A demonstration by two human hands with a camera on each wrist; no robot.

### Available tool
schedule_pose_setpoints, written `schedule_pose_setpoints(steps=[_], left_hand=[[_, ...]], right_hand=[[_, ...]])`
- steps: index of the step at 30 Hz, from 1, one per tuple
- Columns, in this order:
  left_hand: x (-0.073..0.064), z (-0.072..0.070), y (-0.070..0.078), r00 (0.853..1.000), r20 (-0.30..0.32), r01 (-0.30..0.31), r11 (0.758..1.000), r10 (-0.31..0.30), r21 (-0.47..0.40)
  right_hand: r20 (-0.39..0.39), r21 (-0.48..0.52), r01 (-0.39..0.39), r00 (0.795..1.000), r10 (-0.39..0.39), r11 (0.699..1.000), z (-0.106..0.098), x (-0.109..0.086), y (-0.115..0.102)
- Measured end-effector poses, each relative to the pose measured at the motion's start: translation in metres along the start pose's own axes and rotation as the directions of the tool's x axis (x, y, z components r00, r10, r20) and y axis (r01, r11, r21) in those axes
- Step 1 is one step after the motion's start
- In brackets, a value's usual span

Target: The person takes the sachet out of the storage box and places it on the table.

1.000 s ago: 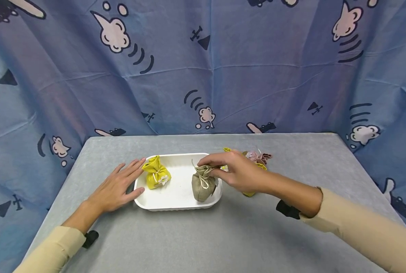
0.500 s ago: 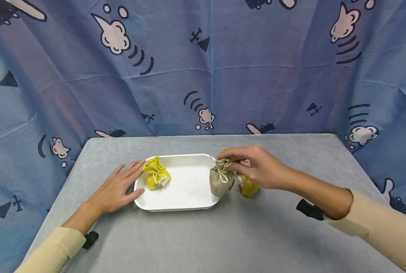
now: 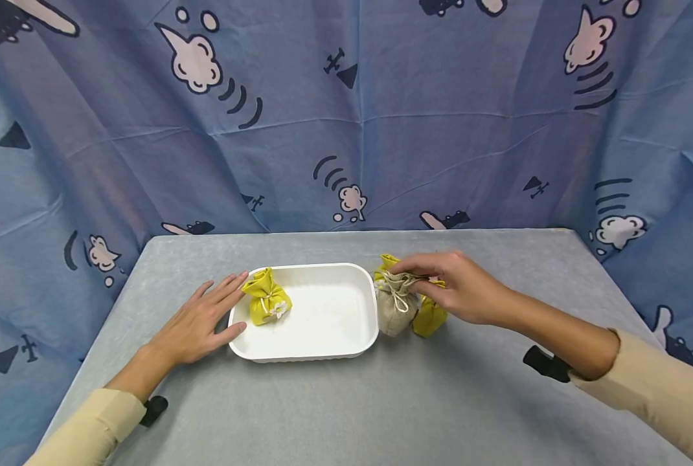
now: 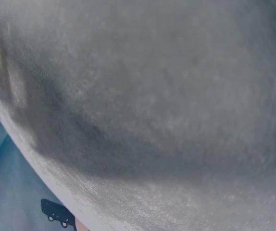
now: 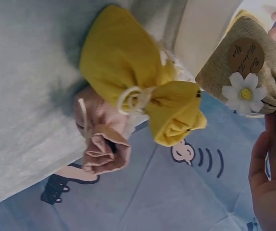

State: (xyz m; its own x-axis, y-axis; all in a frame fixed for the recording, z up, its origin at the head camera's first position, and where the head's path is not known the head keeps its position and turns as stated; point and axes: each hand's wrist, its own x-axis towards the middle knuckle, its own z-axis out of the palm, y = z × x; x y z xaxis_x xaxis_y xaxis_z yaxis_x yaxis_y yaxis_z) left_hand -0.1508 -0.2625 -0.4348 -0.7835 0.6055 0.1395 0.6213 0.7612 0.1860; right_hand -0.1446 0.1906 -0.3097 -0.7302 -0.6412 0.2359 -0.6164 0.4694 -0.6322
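Observation:
My right hand (image 3: pixel 457 288) pinches the gathered neck of a khaki drawstring pouch (image 3: pixel 394 310), which hangs just beyond the tray's right end. In the right wrist view the khaki pouch (image 5: pixel 244 67) shows a white flower and a round brown label. My left hand (image 3: pixel 203 317) lies with straight fingers at the left rim of the white tray (image 3: pixel 323 327). Inside the tray, at its left end, sits a yellow pouch (image 3: pixel 267 301) with a white flower. Whether the khaki pouch touches the table cannot be told.
Right of the tray, one yellow pouch (image 3: pixel 429 318) and the top of another yellow pouch (image 3: pixel 384 262) show around the khaki one. A pink pouch (image 5: pixel 104 115) lies beside them, hidden in the head view. A patterned blue curtain (image 3: pixel 346 116) hangs behind the grey table (image 3: pixel 300 414).
My right hand has carried the khaki pouch rightward, from over the tray's right part to outside its right rim. The left hand and the yellow pouch in the tray have stayed put.

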Motion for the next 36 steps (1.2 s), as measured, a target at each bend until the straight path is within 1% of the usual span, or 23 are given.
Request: schedule_pose_setpoints(steps=[5,13,20,25,32,36], left_hand=[[0.0,0.0,0.0,1.0,0.0,0.003,1.0,-0.003,-0.004],[0.0,0.001,-0.001,1.0,-0.004,0.0,1.0,0.0,0.004],[0.0,0.001,-0.001,1.0,-0.002,-0.001,1.0,0.001,0.001],[0.0,0.001,-0.001,1.0,-0.002,0.0,1.0,0.0,-0.005],[0.0,0.001,-0.001,1.0,-0.004,-0.002,1.0,0.002,0.004],[0.0,0.0,-0.001,1.0,0.0,0.002,1.0,-0.002,-0.004]], right_hand=[[0.008,-0.001,-0.032,0.999,0.032,0.999,0.003,-0.005,0.009],[0.004,0.012,-0.028,1.0,0.028,1.0,0.013,-0.009,0.025],[0.022,0.015,-0.062,0.998,0.062,0.998,0.021,-0.008,0.029],[0.045,0.017,-0.061,0.997,0.06,0.998,0.026,-0.006,0.032],[0.073,0.04,-0.089,0.994,0.086,0.995,0.032,-0.005,0.034],[0.086,0.044,-0.088,0.993,0.084,0.995,0.036,-0.006,0.035]])
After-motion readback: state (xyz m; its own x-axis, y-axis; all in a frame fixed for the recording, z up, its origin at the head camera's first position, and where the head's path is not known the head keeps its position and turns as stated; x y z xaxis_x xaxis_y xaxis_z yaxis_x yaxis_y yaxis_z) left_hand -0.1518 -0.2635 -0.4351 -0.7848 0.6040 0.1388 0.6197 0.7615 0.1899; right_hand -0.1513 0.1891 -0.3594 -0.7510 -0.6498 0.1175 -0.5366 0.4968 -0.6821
